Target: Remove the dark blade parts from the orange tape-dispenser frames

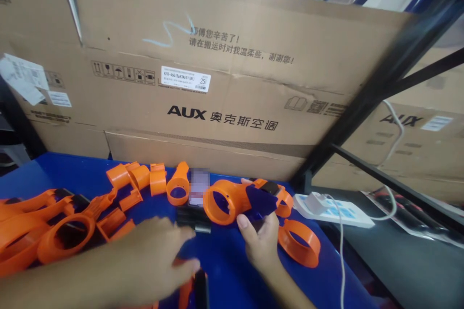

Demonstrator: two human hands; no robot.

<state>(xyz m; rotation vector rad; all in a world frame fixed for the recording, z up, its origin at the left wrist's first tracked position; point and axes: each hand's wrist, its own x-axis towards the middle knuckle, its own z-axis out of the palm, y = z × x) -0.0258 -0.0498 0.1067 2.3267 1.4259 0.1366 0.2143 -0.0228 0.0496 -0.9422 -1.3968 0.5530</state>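
My right hand (pixel 261 239) grips an orange plastic tape dispenser (pixel 221 203) with a wide ring at its left end and a dark flap on its right. My left hand (pixel 155 258) hovers left of centre, slightly blurred, its thumb and fingers apart with nothing between them. Below those fingers lies an orange part with a black strip (pixel 201 289), partly cut off by the frame's lower edge. A loose orange ring (pixel 300 246) rests on the blue table just right of my right hand.
Several orange dispensers (pixel 67 239) are piled at the left of the blue table (pixel 232 270). Smaller orange pieces (pixel 158 179) and a phone-like object (pixel 199 186) sit at the back. A white power strip (pixel 337 212) lies at the right, before tall cardboard (pixel 224 91).
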